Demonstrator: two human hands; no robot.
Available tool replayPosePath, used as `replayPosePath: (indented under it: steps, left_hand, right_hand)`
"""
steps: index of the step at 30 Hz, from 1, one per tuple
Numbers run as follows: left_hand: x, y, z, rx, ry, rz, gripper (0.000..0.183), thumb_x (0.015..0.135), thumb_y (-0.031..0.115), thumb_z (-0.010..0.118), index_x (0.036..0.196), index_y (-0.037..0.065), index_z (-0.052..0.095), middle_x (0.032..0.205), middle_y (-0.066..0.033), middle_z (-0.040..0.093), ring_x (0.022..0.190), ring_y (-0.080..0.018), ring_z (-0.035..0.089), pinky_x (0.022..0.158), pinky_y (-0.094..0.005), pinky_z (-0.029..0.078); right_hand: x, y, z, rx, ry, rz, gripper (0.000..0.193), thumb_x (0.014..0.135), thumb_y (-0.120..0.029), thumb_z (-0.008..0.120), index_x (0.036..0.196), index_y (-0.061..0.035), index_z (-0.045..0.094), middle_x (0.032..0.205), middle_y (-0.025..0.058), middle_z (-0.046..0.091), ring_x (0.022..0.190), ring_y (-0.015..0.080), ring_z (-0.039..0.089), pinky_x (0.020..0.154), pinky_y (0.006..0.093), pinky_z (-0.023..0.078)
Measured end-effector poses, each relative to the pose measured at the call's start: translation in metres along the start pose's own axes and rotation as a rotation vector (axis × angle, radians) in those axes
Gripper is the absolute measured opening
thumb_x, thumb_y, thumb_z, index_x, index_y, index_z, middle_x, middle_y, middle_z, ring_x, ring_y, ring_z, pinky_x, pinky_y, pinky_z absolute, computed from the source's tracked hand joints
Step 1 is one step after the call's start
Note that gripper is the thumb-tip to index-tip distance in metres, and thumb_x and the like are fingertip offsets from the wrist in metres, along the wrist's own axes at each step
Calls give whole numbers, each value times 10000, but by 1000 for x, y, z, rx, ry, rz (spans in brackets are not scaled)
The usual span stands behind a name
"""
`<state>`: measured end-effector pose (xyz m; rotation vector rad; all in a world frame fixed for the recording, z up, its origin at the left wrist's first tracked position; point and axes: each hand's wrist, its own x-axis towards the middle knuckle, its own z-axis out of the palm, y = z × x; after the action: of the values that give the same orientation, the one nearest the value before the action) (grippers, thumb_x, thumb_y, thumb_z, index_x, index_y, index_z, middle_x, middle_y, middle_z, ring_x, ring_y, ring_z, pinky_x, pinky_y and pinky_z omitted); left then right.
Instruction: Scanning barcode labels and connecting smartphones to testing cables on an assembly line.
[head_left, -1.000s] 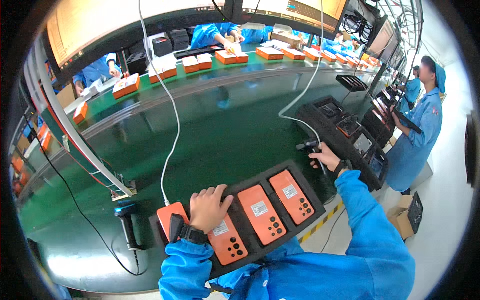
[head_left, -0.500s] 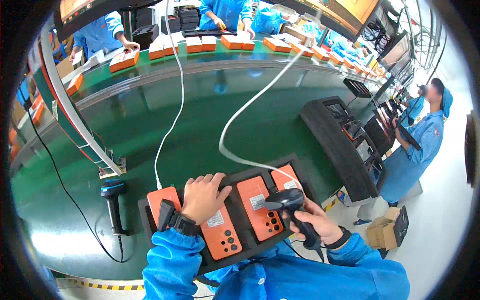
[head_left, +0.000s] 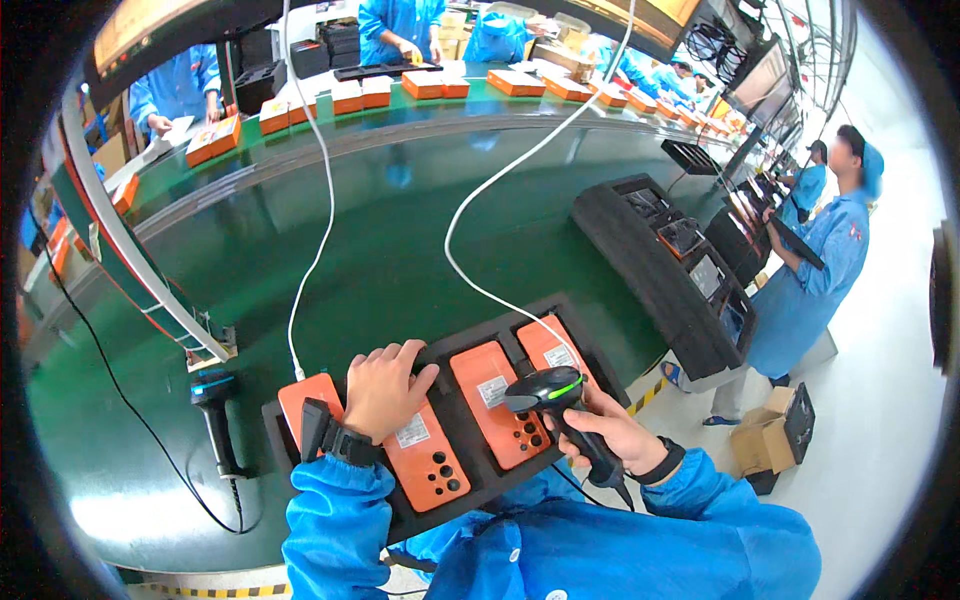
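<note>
A black foam tray (head_left: pixel 462 425) in front of me holds several orange phones, backs up with white labels. My left hand (head_left: pixel 385 388) rests over the second phone (head_left: pixel 430 465) from the left, fingers stretched toward the tray's far side and thumb apart. It covers part of that phone. A black barcode scanner (head_left: pixel 590 455) is gripped in my right hand (head_left: pixel 625 435), and a green light glows on its head. The scanner head hangs above the third phone (head_left: pixel 480 365) and hides part of it and of the rightmost phone (head_left: pixel 540 340). White cables run to the leftmost phone (head_left: pixel 302 398) and the rightmost one.
Another corded scanner (head_left: pixel 218 425) lies left on the green bench (head_left: pixel 390 250). A black foam tray stack (head_left: pixel 650 270) stands at the right. Across the bench are orange-and-white boxes (head_left: pixel 212 142) and workers in blue. One person (head_left: pixel 815 250) stands at right, near an open carton (head_left: pixel 765 435).
The green light on the scanner's head shows now; it was dark before. The whole view has shifted slightly, with the tray and both hands appearing further left. Both hands keep their poses.
</note>
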<state>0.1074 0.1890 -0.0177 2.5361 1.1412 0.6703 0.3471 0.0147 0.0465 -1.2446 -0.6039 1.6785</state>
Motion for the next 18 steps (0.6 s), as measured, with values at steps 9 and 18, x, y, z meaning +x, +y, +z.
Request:
replayPosePath:
  steps: [9, 18]
  left_hand:
    - [12, 16, -15, -96, 266, 108, 318, 751, 182, 648, 1047, 77, 595, 970, -110, 631, 924, -317, 587, 806, -429, 430]
    - [-28, 75, 1, -152, -75, 16, 324, 823, 319, 641, 1000, 55, 579, 853, -151, 658, 819, -327, 632, 710, -430, 484]
  right_hand:
    - [13, -67, -44, -320, 44, -345, 316, 888, -198, 616, 1120, -44, 468, 885, 31, 572, 616, 99, 566, 474, 226, 468]
    - [151, -65, -200, -596, 322, -430, 294, 829, -191, 688, 879, -28, 449, 707, 59, 568, 568, 124, 580, 435, 273, 465]
